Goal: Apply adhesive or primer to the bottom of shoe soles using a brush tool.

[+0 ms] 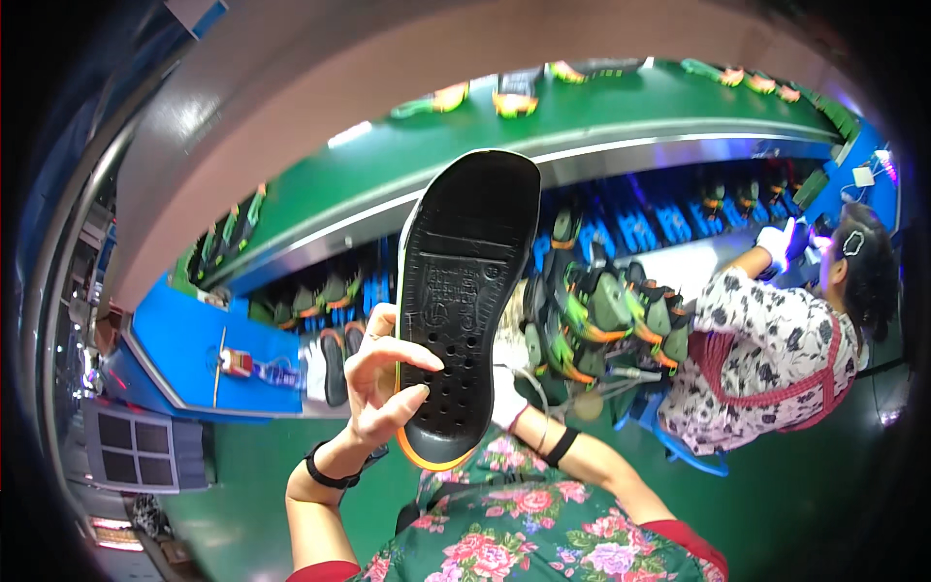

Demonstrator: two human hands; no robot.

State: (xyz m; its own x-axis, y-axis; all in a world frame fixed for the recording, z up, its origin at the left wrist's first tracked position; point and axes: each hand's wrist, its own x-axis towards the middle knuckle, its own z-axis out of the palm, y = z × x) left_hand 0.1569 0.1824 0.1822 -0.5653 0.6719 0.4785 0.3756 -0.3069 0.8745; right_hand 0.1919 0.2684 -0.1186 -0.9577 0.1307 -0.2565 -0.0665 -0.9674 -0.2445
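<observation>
A black shoe sole [477, 281] with rows of small holes toward the heel and an orange rim stands upright in front of me, toe end up. My left hand [380, 373] has hold of its left edge near the heel, with a thumb and finger curled over the black face. My right hand [507, 396], in a white glove, is close behind the sole's right edge. Its fingers are mostly hidden there, so I cannot tell what they grip. To the right of the sole hang several grey-green shoes [609, 306] with orange and yellow-green trim.
A green conveyor [621, 102] carrying several shoes curves across the back. Left is a blue tabletop [184, 335] with a pair of soles [335, 364] at its right end. A co-worker [766, 339] in a flowered top sits at the right on a blue stool [689, 454].
</observation>
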